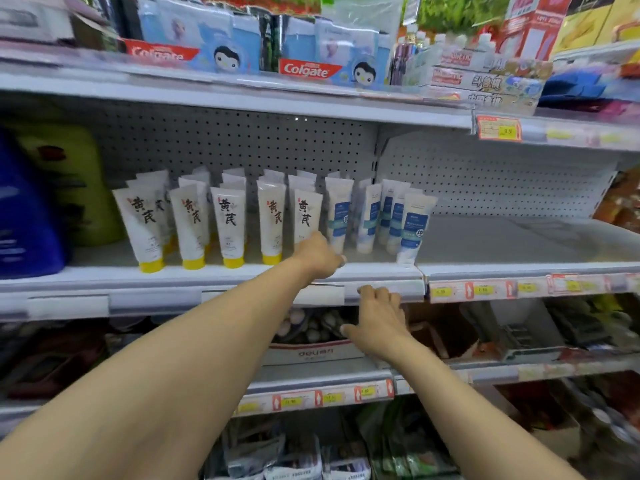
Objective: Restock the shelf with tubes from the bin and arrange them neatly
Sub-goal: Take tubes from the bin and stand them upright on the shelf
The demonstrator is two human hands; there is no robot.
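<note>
left hand (317, 256) grips a yellow-capped tube (306, 216) beside blue tubes (412, 228); right hand (377, 318) relaxed at shelf edge (384, 289).

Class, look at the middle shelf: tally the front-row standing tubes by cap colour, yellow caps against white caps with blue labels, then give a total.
Yellow-capped tubes, front row: 5, the fifth's cap hidden behind the left hand
White tubes with blue labels, those I can tell apart: 5
Total: 10
More tubes stand behind both rows, too hidden to count.
</note>
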